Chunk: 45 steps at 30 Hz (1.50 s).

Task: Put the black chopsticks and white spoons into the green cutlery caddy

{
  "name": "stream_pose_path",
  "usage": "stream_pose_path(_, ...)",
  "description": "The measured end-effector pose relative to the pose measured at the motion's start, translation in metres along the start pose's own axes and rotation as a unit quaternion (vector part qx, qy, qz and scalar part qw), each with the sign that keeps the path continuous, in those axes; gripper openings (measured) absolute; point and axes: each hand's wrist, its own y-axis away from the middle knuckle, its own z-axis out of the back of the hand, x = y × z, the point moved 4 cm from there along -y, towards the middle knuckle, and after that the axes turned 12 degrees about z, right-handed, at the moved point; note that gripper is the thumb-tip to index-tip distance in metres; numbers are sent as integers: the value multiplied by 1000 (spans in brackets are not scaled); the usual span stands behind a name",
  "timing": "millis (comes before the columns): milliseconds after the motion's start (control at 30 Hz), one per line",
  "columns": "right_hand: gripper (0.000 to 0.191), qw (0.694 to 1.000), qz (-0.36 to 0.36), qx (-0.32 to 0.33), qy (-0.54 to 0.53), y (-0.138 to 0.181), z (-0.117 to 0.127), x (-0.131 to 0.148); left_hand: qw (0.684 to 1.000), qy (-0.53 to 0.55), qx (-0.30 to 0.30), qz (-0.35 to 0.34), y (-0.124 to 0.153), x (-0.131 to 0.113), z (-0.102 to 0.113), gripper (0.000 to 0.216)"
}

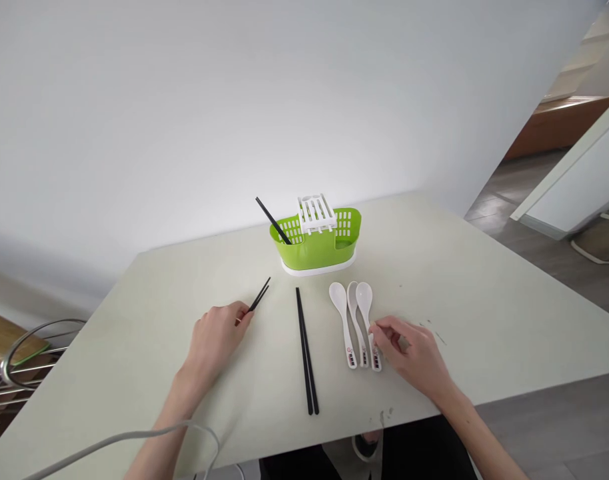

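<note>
Against a plain pale wall (184,120), works at a light table (459,287), with both forearms over the near edge. Pinches black chopsticks (257,299) between thumb and fingers of the left hand (217,337), with tips pointing forward toward the green basket (317,253). Bends the fingertips of the right hand (409,347) in at the handle of the rightmost white spoon (364,295); gripping or merely touching, hard to tell from this angle. Has two more white spoons (342,307) just to the left of it, with bowls toward the basket. Between the hands, shows a loose chopstick pair (303,347) lying lengthwise. Beyond, near the wall, finds the basket upright, with a white rack (316,213) across its middle and dark sticks (273,221) leaning out of the left end. For a sure hold on the spoon, probably best to press thumb and forefinger on opposite edges of the handle and stay clear of the neighbouring one. On the left, better to squeeze lightly and evenly, with both tips aligned.
</note>
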Motion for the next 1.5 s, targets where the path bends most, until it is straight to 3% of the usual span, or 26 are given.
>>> stream_pose_path(100,30,1000,-5,-6,-5,0,1,0,979,204,0,-6,3,-8,19,25)
stream_pose_path(267,30,1000,-5,-2,-17,-1,1,1,859,512,9,15,10,-34,25,44)
stream_pose_path(467,30,999,10,17,-46,0,0,2,737,668,71,77,9,-60,-24,47)
stream_pose_path(667,19,991,26,55,-121,0,0,7,649,739,140,115,14,-90,-62,33)
stream_pose_path(767,20,985,29,71,-154,1,-1,9,634,750,148,119,15,-101,-68,30)
stream_pose_path(1000,29,978,34,92,-185,-1,-2,11,640,746,155,99,15,-111,-72,31)
stream_pose_path(1500,26,985,32,99,-138,0,-3,10,572,794,158,131,18,-112,-75,17)
